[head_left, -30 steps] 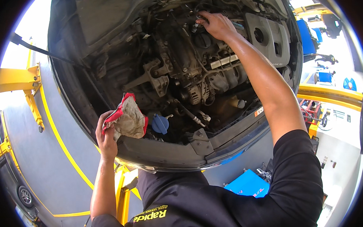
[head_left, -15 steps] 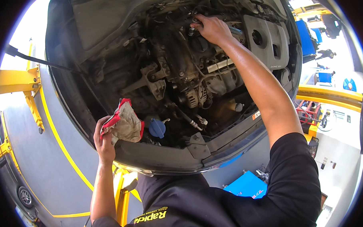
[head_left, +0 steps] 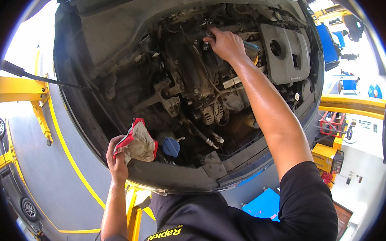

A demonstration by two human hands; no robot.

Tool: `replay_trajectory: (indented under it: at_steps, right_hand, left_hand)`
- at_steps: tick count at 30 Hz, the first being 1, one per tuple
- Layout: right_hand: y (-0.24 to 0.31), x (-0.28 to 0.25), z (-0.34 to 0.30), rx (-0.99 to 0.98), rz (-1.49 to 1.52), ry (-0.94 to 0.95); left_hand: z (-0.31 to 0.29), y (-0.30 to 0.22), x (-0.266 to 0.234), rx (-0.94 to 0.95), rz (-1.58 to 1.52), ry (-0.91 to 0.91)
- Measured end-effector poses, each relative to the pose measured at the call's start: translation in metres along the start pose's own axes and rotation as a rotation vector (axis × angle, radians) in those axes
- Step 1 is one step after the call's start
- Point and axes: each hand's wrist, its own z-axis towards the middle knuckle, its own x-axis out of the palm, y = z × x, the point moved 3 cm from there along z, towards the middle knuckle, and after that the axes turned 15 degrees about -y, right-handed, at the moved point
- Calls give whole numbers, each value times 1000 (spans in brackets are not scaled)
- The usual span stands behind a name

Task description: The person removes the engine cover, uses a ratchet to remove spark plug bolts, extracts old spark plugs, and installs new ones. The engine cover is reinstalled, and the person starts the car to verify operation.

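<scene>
My left hand [head_left: 117, 157], near the front left edge of the engine bay, grips a grimy, greyish rag [head_left: 140, 143] with red edges. The rag hangs bunched above the fingers. Across the engine [head_left: 190, 69], my right arm reaches to the back, where my right hand [head_left: 228, 46] is closed, thumb and fingers pinched together. Small shiny metal parts [head_left: 205, 45] show at those fingertips. Whether they are held or only touched, I cannot make out. Beside the rag sits a blue cap [head_left: 171, 147].
A grey plastic engine cover [head_left: 288, 56] lies to the right of my right hand. A dark prop rod [head_left: 54, 79] crosses the left side. The bay's front crossmember [head_left: 174, 173] runs before my body. Yellow lift arms [head_left: 20, 89] stand left, and a blue box [head_left: 262, 205] is below right.
The whole view has shifted, so the scene sits slightly lower and farther right. Against the engine, both hands keep nearly the same places, and the rag stays in my left hand.
</scene>
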Motion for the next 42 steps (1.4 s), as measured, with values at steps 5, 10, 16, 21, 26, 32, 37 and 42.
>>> replay_trajectory:
  at_steps: [5,10,16,21,26,32,37,42]
  right_hand:
    - [-4,4,1,36,-30,84]
    - [-30,3,20,-94,185,128]
    - [-29,-67,36,35,498,0]
    - [68,-143,-104,-50,606,-340]
    - [115,-167,-211,-271,578,84]
    - [-77,-182,-174,-78,916,178]
    - [-336,-89,-81,952,129,-122]
    - [-402,-4,-72,1023,-63,169]
  left_hand:
    - [-1,2,0,20,9,-25]
    - [4,8,3,19,-92,-10]
    - [15,0,20,-380,-372,-142]
    - [15,-48,124,-636,-804,180]
    - [-14,-70,200,-571,-784,246]
    - [-72,-49,177,-912,-872,367]
    - [-85,-75,90,-1075,-1022,419]
    - [-83,-102,-13,-1011,-888,220]
